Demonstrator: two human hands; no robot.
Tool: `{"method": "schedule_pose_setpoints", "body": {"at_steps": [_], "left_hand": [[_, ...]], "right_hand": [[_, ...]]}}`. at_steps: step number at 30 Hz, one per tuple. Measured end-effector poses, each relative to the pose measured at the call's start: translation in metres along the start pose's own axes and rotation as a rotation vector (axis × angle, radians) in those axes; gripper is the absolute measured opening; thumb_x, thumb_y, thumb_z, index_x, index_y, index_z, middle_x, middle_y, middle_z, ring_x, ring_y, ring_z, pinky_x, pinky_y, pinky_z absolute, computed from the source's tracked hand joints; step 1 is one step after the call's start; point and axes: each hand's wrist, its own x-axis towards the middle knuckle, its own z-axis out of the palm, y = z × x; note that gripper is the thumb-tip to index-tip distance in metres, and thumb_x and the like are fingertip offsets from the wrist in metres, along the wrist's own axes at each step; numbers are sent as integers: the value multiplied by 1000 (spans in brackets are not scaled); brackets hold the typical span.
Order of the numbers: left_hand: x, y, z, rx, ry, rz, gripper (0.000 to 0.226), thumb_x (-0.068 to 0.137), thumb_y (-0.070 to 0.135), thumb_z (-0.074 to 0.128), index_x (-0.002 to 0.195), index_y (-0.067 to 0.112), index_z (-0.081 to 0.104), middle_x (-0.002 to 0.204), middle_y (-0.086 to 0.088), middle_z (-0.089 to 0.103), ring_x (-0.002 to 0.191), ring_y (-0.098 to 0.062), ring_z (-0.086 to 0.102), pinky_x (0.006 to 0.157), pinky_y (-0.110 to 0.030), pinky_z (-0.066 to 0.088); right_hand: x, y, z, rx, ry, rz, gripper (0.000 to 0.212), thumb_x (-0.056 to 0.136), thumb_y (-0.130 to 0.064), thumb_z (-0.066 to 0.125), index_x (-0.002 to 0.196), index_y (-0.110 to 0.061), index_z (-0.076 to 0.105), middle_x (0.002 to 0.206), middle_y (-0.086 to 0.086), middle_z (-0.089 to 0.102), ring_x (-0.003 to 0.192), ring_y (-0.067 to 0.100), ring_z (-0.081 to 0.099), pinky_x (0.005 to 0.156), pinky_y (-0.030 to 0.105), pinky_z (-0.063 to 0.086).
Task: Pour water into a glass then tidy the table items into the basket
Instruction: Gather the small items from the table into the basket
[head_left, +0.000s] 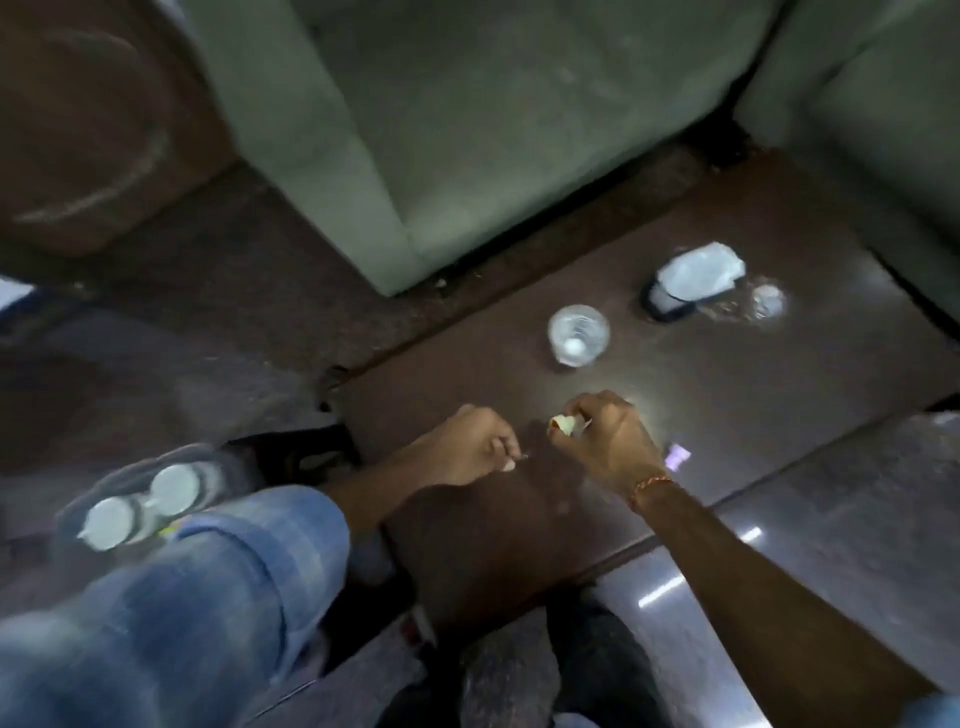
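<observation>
- Nearest the camera: a knee in blue denim. Beyond it to the left, a dark container sits off the worktop, below its left edge. It holds two white-capped bottles. Judgement: this is probably the basket named in the task; motion blur prevents confirmation.
- Left hand: positioned over the near-left part of the worktop, fingers curled. The grip appears to pinch something thin and pale at the fingertips. The item cannot be identified.
- Right hand: just beside the left hand, near the middle of the worktop's near edge. Grip closed around a small yellowish object. Object type cannot be determined from this view.
- A small purple-white item lies on the worktop just right of the right wrist. A thread band is worn on that wrist.
- Mid-worktop: a clear glass stands upright, well apart from both hands. Water level cannot be read from above.
- Far-right corner area: a dark-based item with a crumpled white covering, and beside it a second clear item amid a wet-looking sheen.
- Beyond the far edge: green upholstered seating.
- Status, as judgement: the pouring step cannot be verified. Tidying is under way, with the bottles already stowed. Remaining: the items in both grips, the purple item, the glass and the far-corner items.
</observation>
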Motion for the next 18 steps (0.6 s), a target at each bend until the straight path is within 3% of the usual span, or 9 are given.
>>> {"method": "schedule_pose_setpoints", "body": {"at_steps": [2,4,6,9,11,14,18], "left_hand": [[-64,-39,-46,15,-7,-38,10,80,11,74,90,13,78,68,14,68,54,18,55,58,-2,40],[-143,-90,-89,40,73,-88,14,81,5,72,93,7,78,77,3,72,53,22,53,56,1,38],[-223,-141,-119,36,183,-147,17,80,-2,70,95,2,77,84,-7,74,51,23,52,54,0,38],[-324,-213,-130,-9,345,-269,22,79,-11,64,95,-2,76,87,-13,75,49,17,54,53,-1,38],[-367,-253,-119,13,461,-373,26,79,-5,61,96,5,77,91,-12,77,59,9,59,56,-3,38],[-395,-302,-87,-36,636,-462,36,80,-4,50,96,10,79,98,-9,77,89,-17,72,66,-9,40],[-396,-344,-37,-171,710,-503,30,82,-1,54,94,12,79,102,-10,76,98,-23,71,74,-13,40]], "right_hand": [[-9,-56,23,-54,-106,-56,27,74,-47,73,87,-25,64,91,-2,57,82,17,58,69,22,40],[-24,-123,57,-80,-173,-124,27,71,-52,74,83,-30,62,93,0,61,81,17,61,68,24,45],[-43,-187,96,-66,-205,-199,31,68,-52,76,79,-27,63,91,2,66,80,18,65,72,29,54],[-77,-268,156,-135,-258,-323,39,67,-58,73,84,-22,70,89,4,67,81,20,65,74,28,53],[-96,-308,190,-186,-270,-380,45,67,-61,71,83,-19,73,85,6,69,77,20,66,68,26,50],[-113,-341,226,-215,-300,-371,42,66,-57,75,69,-16,69,72,5,68,62,16,63,55,27,46],[-113,-353,254,-329,-328,-355,36,66,-54,78,56,-24,59,76,7,61,61,17,57,54,22,37]]}}
